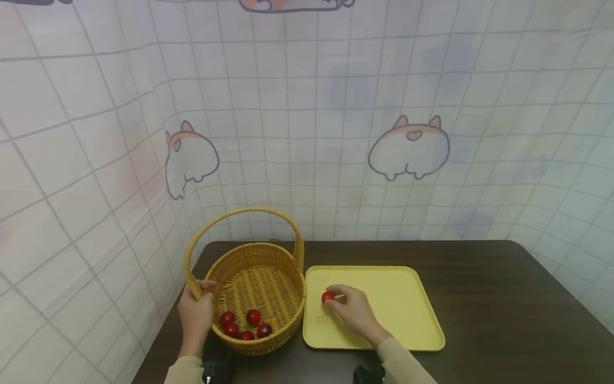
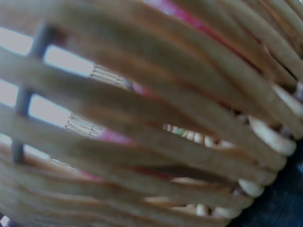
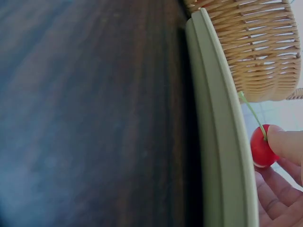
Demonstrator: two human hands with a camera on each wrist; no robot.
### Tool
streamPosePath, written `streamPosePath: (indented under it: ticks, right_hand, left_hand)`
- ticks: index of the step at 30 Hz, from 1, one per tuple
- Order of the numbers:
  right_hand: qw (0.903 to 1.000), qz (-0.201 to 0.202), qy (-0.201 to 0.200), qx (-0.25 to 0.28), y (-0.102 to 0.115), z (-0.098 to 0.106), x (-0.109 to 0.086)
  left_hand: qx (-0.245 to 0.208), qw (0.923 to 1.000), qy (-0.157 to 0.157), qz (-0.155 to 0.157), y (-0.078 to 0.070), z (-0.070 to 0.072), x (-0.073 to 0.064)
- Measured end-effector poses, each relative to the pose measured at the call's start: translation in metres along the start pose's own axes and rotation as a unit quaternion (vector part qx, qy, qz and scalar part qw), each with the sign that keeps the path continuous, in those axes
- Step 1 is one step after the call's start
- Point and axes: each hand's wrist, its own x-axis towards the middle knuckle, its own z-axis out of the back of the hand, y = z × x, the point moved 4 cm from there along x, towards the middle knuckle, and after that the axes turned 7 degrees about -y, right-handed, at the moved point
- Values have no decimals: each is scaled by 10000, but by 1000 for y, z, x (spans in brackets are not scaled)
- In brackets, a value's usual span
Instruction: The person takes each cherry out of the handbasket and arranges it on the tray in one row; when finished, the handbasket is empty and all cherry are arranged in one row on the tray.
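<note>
My right hand (image 1: 354, 310) pinches a red cherry (image 1: 328, 297) between thumb and fingertips above the left part of a yellow tray (image 1: 393, 304). In the right wrist view the cherry (image 3: 263, 146) shows a green stem pointing up and left. My left hand (image 1: 196, 312) grips the left side of a wicker basket (image 1: 259, 250), at the foot of its tall handle. Several dark red cherries (image 1: 254, 317) lie in the near part of the basket. Only blurred wicker strands (image 2: 142, 109) fill the left wrist view, so the left fingers are hidden there.
Basket and tray stand side by side on a dark wooden table (image 1: 484, 298). Behind the table hangs a white gridded cloth (image 1: 307, 133) with cartoon animal prints. A black object (image 1: 368, 373) shows near the right sleeve.
</note>
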Motion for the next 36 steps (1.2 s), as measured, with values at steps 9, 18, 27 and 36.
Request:
streamPosePath:
  ticks: [9,18,27,36]
  right_hand:
    - [9999,12,113,-85,0,-10,9]
    - [9986,281,234,-394,5,-14,12]
    - [9969,180,503,-583,8,-17,13]
    - [9974,207,415,-560,4,-17,13]
  left_hand:
    - [-35,10000,-6,8,1,1,0]
    - [21,9999,108,12,2,2,-1]
    - [24,9999,108,17,3,2,-1]
    - [-13,10000,65,-39,3,1,0]
